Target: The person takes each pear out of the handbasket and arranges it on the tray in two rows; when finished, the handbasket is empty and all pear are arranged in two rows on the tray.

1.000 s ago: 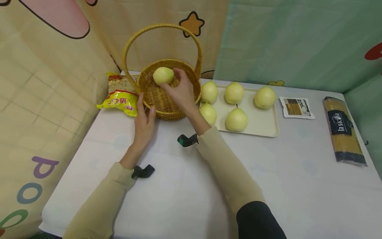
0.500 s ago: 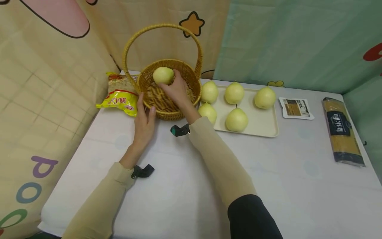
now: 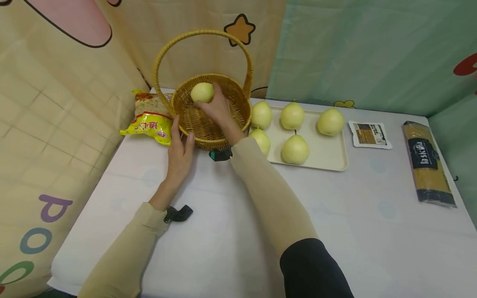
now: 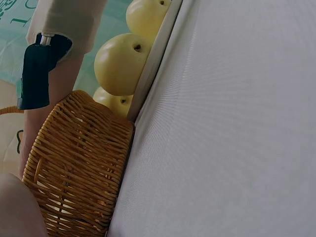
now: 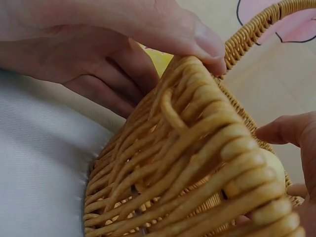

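Observation:
A yellow-green pear (image 3: 201, 92) sits inside the brown wicker basket (image 3: 208, 142), near its back left wall. My right hand (image 3: 218, 106) reaches in and holds the pear between thumb and fingers; the basket wall partly hides this grip in the right wrist view. My left hand (image 3: 179, 155) grips the basket's front left rim. In the right wrist view, a left-hand digit (image 5: 210, 42) presses over the rim while other fingers lie along the outer wall. Several more pears (image 3: 295, 149) lie on a cream tray (image 3: 328, 155) right of the basket.
A yellow snack bag (image 3: 149, 120) touches the basket's left side. Its tall handle (image 3: 203, 32) arches above. Farther right lie a small white packet (image 3: 370, 134) and a long pasta pack (image 3: 428, 163). Printed curtains (image 3: 354, 49) close off the table's back.
My right hand and forearm have shifted slightly left and farther into the basket, and the pear has moved slightly with it. The left hand stays at the rim.

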Demonstrator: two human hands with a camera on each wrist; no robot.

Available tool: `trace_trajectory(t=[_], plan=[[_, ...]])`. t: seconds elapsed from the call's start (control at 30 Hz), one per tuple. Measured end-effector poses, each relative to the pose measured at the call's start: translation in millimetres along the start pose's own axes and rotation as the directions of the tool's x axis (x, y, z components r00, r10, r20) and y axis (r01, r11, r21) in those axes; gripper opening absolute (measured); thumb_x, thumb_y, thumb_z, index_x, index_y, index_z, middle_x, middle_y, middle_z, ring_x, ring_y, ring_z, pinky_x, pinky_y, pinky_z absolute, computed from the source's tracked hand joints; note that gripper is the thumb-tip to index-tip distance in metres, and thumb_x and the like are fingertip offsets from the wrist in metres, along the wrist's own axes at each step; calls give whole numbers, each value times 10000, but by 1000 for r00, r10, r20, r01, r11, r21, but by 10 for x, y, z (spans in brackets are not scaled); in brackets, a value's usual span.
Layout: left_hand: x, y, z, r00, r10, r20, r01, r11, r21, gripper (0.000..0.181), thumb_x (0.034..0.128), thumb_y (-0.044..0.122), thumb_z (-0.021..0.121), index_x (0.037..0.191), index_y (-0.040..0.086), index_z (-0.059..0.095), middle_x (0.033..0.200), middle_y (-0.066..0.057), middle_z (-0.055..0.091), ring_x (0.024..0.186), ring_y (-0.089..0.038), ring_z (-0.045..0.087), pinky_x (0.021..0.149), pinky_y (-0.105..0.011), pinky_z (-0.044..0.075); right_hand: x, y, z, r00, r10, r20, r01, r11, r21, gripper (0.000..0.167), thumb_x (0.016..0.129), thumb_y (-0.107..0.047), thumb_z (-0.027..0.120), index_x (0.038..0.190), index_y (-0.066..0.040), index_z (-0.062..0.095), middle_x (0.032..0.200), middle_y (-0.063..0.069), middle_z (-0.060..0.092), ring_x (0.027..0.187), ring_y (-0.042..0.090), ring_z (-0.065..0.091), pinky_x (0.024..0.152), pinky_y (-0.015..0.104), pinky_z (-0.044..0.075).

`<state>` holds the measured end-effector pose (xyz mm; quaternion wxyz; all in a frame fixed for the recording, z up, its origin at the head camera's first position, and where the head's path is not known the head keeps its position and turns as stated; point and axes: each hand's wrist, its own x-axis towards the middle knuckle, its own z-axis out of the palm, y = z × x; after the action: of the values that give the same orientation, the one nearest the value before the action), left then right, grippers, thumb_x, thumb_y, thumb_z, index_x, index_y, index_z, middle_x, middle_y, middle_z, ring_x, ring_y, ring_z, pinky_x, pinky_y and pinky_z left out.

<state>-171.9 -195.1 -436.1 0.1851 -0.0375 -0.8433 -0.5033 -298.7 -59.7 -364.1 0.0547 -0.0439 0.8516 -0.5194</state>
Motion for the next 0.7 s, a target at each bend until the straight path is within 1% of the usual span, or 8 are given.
trace_trajectory(t=[0.13,0.27,0.43,0.6,0.7], plan=[[3,3,-3,1000,1,0,-1,1000,2,700,1123,448,458,1695,166,169,1750,-41,230,1581,-242,306,1281,-468,297,36,9,12,999,-42,9,42,999,-25,925,930,-334,762,1685,-179,252,1609,91,491,1413,297,509,1115,424,461],[3,8,-4,1000,-7,5,7,1000,10,708,1124,451,457,1694,152,162,1752,-36,223,1578,-259,315,1281,-472,296,71,28,31,996,-77,42,80,995,-61,899,937,-303,762,1681,-185,270,1620,91,478,1437,303,489,1151,436,428],[2,0,-7,1000,-12,10,12,1000,13,725,1120,480,447,1696,155,151,1756,-35,212,1585,-237,301,1287,-457,287,92,45,58,990,-105,95,113,990,-81,913,935,-270,777,1683,-190,259,1632,87,463,1439,289,500,1152,423,442],[3,-4,-6,1000,-14,11,14,1000,19,725,1117,486,450,1697,171,150,1759,-18,205,1583,-236,305,1286,-459,290,94,46,74,985,-105,138,118,989,-92,887,937,-361,781,1665,-187,306,1627,83,469,1416,252,527,1125,368,472],[-1,2,-7,1000,-21,14,21,999,26,712,1120,469,454,1699,189,147,1761,-6,200,1582,-246,309,1284,-470,293,89,39,85,979,-115,166,137,982,-129,854,943,-436,765,1650,-196,350,1611,80,490,1389,238,547,1097,344,489]])
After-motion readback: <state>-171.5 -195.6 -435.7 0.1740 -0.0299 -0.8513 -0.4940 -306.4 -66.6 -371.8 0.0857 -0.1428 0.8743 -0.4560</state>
